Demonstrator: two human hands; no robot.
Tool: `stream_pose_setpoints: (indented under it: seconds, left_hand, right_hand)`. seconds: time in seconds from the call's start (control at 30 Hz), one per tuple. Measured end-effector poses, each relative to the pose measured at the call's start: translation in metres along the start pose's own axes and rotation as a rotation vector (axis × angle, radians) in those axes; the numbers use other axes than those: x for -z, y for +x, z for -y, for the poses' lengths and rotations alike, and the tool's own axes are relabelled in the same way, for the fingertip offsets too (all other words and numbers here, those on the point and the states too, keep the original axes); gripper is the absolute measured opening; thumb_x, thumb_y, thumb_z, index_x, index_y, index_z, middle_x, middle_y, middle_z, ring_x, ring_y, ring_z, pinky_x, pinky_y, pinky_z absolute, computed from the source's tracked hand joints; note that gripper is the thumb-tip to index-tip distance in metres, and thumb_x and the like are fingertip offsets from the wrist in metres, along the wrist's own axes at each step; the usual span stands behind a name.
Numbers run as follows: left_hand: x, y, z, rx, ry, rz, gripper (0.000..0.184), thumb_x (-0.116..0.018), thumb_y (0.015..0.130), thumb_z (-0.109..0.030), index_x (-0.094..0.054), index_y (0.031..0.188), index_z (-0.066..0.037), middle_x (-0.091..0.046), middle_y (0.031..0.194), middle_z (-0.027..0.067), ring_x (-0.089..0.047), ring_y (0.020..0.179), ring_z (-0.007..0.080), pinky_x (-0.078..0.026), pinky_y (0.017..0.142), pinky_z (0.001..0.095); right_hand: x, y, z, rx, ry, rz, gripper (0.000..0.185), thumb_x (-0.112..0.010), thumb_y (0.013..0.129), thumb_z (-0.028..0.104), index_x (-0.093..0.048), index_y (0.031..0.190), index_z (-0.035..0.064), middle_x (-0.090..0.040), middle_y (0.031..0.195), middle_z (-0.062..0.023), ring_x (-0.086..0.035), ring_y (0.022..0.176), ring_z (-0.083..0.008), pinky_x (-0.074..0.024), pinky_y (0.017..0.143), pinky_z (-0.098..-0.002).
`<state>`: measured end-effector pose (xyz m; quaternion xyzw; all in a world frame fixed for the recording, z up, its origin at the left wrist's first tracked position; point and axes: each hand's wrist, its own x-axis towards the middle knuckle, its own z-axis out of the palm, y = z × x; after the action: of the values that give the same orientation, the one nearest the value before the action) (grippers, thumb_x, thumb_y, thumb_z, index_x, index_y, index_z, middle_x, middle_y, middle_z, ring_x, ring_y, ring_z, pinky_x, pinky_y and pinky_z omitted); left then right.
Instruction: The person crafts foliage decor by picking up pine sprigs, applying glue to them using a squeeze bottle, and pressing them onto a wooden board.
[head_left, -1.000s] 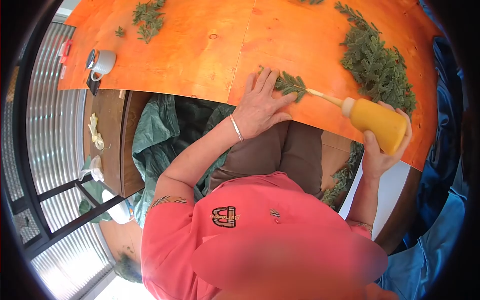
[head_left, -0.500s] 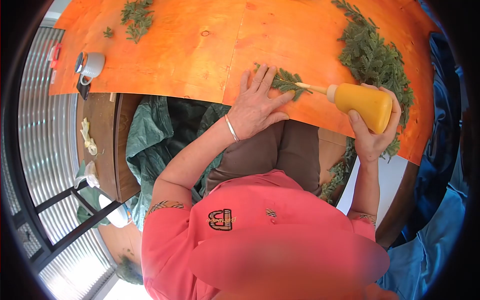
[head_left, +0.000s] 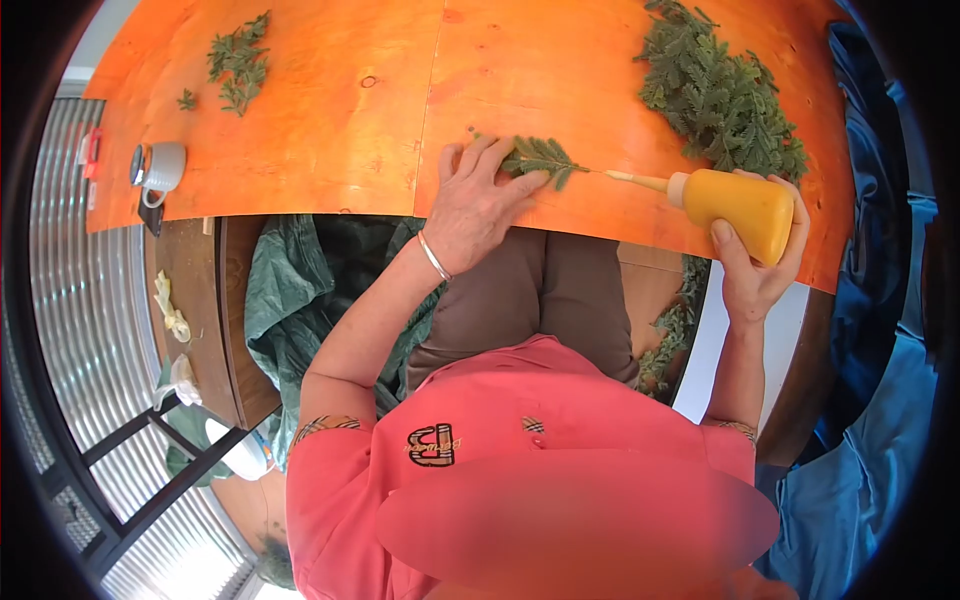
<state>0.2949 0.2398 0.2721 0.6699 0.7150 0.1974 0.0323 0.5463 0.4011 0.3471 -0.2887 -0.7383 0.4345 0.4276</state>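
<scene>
My left hand (head_left: 477, 203), a silver bangle on its wrist, bends its fingers round the leafy end of a small green sprig (head_left: 543, 156) near the table's front edge. The fingertips partly hide that end; the bare stem points right. My right hand (head_left: 757, 275) grips a yellow squeeze bottle (head_left: 738, 212), tilted with its long thin nozzle pointing left. The nozzle tip lies just right of the stem end, with a thin line between them that I cannot make out clearly.
A pile of green sprigs (head_left: 715, 98) lies on the orange tabletop (head_left: 540, 60) at right. Smaller sprigs (head_left: 240, 65) lie at far left, with a pale mug (head_left: 164, 168) near the left edge. Blue cloth (head_left: 865, 440) hangs at right.
The bottle has drawn back to the right, its nozzle tip leaving the sprig. My left hand's fingers have gone from flat and spread to curled round the sprig. The whole view has shifted.
</scene>
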Motion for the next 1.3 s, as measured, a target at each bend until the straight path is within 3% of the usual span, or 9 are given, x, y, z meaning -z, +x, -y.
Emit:
stream_pose_setpoints:
  seconds: [0.13,0.3,0.43,0.57,0.73,0.83,0.97,1.1,1.3]
  left_hand:
    - [0.046,-0.037,0.003,0.058,-0.023,0.181,0.04,-0.065,0.064,-0.003,-0.068,0.101,-0.017,-0.051,0.124,0.0187,-0.042,0.122,0.0368,-0.028,0.099,0.049]
    - [0.135,-0.054,0.013,0.12,0.127,0.256,0.029,-0.065,0.075,-0.003,-0.066,0.103,-0.01,-0.05,0.127,0.02,-0.041,0.123,0.0432,-0.031,0.101,0.0517]
    - [0.092,0.07,0.045,0.062,0.011,-0.111,0.031,-0.065,0.081,-0.009,-0.062,0.111,-0.006,-0.057,0.118,0.0154,-0.051,0.11,0.0351,-0.041,0.093,0.0416]
    - [0.011,0.219,0.087,-0.083,0.198,-0.643,0.054,-0.071,0.079,-0.025,-0.052,0.126,-0.006,-0.056,0.117,0.0168,-0.05,0.109,0.0336,-0.041,0.092,0.0421]
    - [-0.026,0.301,0.117,0.213,-0.016,-0.089,0.037,-0.071,0.077,-0.022,-0.065,0.11,-0.007,-0.064,0.097,0.0092,-0.055,0.093,0.0332,-0.042,0.085,0.0409]
    - [-0.003,0.243,0.096,-0.215,0.047,-0.328,0.022,-0.068,0.076,-0.013,-0.07,0.097,-0.01,-0.066,0.09,0.004,-0.056,0.087,0.03,-0.042,0.079,0.0395]
    - [0.029,0.097,0.042,-0.504,0.194,-0.367,0.035,-0.065,0.066,-0.008,-0.067,0.101,-0.011,-0.065,0.103,0.0027,-0.055,0.094,0.0246,-0.04,0.077,0.0377]
    - [0.014,0.016,0.03,-0.338,0.143,-0.096,0.05,-0.063,0.066,-0.005,-0.061,0.115,-0.011,-0.055,0.122,0.0088,-0.051,0.103,0.0271,-0.039,0.084,0.0371]
    - [0.014,-0.021,0.005,-0.081,0.179,-0.009,0.054,-0.062,0.069,-0.003,-0.058,0.121,-0.014,-0.042,0.132,0.016,-0.045,0.111,0.0324,-0.036,0.089,0.0424]
  right_hand:
    - [0.017,-0.011,0.007,-0.028,0.001,-0.069,0.072,-0.077,0.072,0.006,-0.035,0.131,0.0004,-0.056,0.118,-0.0205,-0.057,0.108,-0.0262,-0.047,0.093,-0.0371]
    - [0.039,-0.032,0.009,-0.007,0.031,-0.141,0.08,-0.082,0.069,0.018,-0.034,0.131,0.0003,-0.055,0.118,-0.0218,-0.057,0.107,-0.0269,-0.0457,0.094,-0.0378]
    - [0.037,-0.034,0.01,0.015,0.089,-0.157,0.084,-0.083,0.069,0.024,-0.033,0.132,0.0004,-0.053,0.119,-0.0227,-0.057,0.105,-0.0282,-0.0451,0.094,-0.0394]
    - [0.036,-0.035,0.014,0.033,0.132,-0.171,0.086,-0.084,0.068,0.027,-0.032,0.131,0.0003,-0.054,0.115,-0.0214,-0.058,0.104,-0.0296,-0.0462,0.092,-0.0414]
    - [0.049,-0.035,0.013,0.024,-0.003,-0.235,0.087,-0.084,0.068,0.034,-0.033,0.13,0.0002,-0.055,0.111,-0.0209,-0.059,0.102,-0.0311,-0.0467,0.091,-0.0435]
    - [0.057,-0.042,0.014,0.026,-0.013,-0.274,0.088,-0.083,0.069,0.039,-0.033,0.13,-0.0002,-0.056,0.109,-0.0212,-0.059,0.101,-0.031,-0.0468,0.091,-0.0434]
    - [0.059,-0.048,0.005,0.076,-0.02,-0.307,0.089,-0.081,0.07,0.04,-0.033,0.132,-0.0015,-0.057,0.111,-0.0234,-0.059,0.102,-0.032,-0.0459,0.092,-0.044]
    - [0.038,-0.041,0.005,0.104,-0.007,-0.269,0.087,-0.081,0.071,0.039,-0.033,0.13,-0.0029,-0.057,0.112,-0.0256,-0.059,0.103,-0.0316,-0.0452,0.093,-0.0436]
    - [0.002,-0.03,0.016,0.135,0.113,-0.129,0.08,-0.081,0.071,0.026,-0.034,0.129,-0.0023,-0.055,0.115,-0.0256,-0.058,0.105,-0.0302,-0.0462,0.093,-0.0402]
